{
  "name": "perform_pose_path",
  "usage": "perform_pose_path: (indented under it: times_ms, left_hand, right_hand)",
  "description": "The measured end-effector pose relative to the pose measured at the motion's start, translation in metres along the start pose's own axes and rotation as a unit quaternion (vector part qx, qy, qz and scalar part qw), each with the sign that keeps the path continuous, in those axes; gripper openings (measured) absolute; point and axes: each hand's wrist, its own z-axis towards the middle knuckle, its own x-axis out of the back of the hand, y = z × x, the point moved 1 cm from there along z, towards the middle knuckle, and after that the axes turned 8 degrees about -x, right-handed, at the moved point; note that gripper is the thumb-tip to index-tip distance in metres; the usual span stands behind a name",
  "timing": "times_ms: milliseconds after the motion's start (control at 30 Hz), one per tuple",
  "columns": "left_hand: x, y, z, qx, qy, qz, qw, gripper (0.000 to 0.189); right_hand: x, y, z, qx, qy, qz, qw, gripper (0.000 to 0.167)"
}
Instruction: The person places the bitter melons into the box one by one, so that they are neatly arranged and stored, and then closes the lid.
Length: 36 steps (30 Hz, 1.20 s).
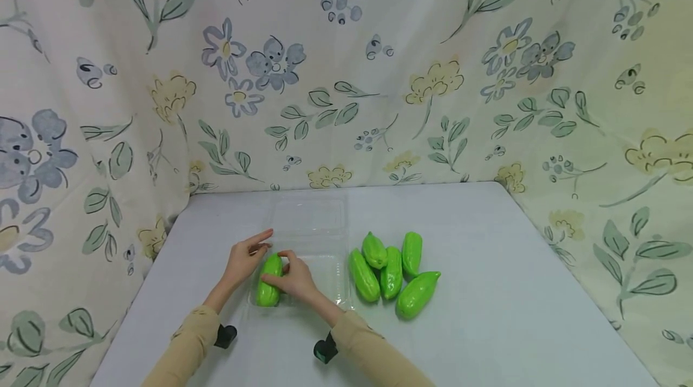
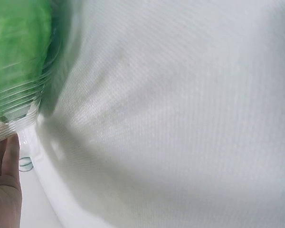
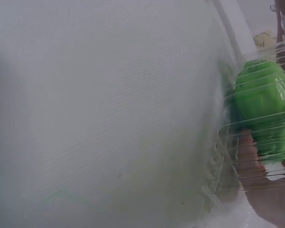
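Note:
A clear plastic clamshell box (image 1: 329, 266) lies open on the grey table, its lid (image 1: 308, 217) flat behind it. One green fruit (image 1: 267, 292) lies at the left end of the box. My right hand (image 1: 277, 268) grips this fruit from the right, fingers curled over its middle. My left hand (image 1: 264, 241) rests at the fruit's far end by the box's left rim, fingers fairly straight. In the left wrist view the green fruit (image 2: 16, 57) shows through the ribbed plastic, straight fingers (image 2: 7, 161) below it. The right wrist view shows the green fruit (image 3: 263, 99) with fingers (image 3: 249, 161) against it.
Several more green fruits (image 1: 392, 272) lie in a loose heap on the table (image 1: 514, 315) just right of the box. A flowered cloth (image 1: 346, 74) hangs behind and at both sides. Black wrist mounts (image 1: 325, 349) sit near the table's front.

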Motion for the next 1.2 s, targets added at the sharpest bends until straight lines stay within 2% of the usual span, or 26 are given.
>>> perform_pose_path:
  times_ms: [367,600,933,1200]
  left_hand:
    - [-0.0011,0.0,0.0011,-0.005,0.006,0.011,0.9999,0.04]
    - [-0.0009,0.0003,0.0009,-0.007,0.009,0.017,0.9998,0.039]
    - [-0.0009,-0.0014,-0.0002,0.002,0.01,0.017,0.9998,0.039]
    - [-0.0009,-0.0005,0.0001,0.008,0.007,0.014,0.9999,0.039]
  right_hand:
    - [-0.0005,0.0017,0.0022,-0.008,-0.008,-0.002,0.9999,0.064]
    - [0.0005,0.0017,0.001,0.004,-0.011,0.003,0.9999,0.063]
    - [0.0006,0.0021,0.0003,-0.001,-0.024,0.016,0.9996,0.064]
    - [0.002,0.0025,0.0006,-0.021,-0.035,0.02,0.999,0.062]
